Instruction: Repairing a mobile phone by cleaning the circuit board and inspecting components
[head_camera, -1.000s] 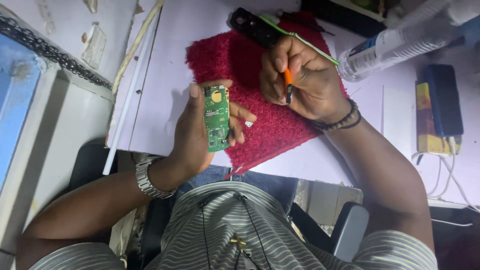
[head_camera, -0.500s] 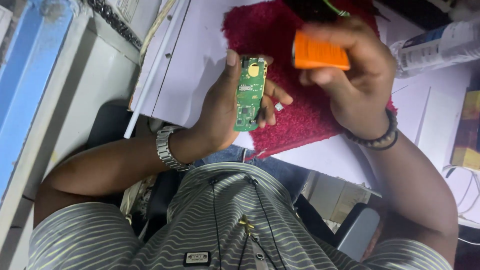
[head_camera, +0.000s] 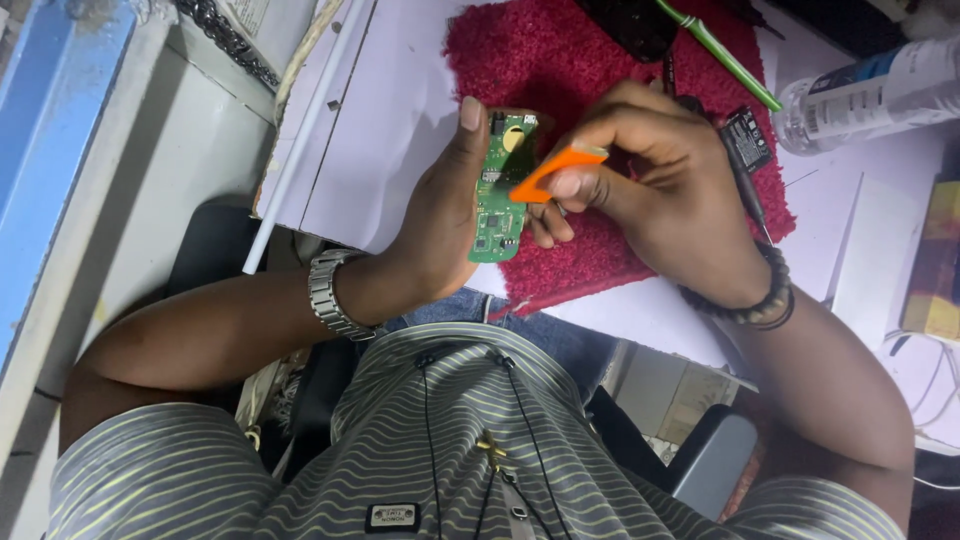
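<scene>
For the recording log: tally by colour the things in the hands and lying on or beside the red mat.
Green: 2, circuit board in left hand, stick
Orange: 1, pry tool in right hand
Black: 1, battery
Clear: 1, bottle
Red: 1, mat
Total: 6

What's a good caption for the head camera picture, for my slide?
Left hand holds a green circuit board while right hand presses an orange pick against it.

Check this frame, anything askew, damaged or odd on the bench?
Nothing looks broken or spilled. The left hand grips a bare green circuit board; the right hand presses an orange pry tool against it. A clear plastic bottle lies on its side beside the red mat.
</scene>
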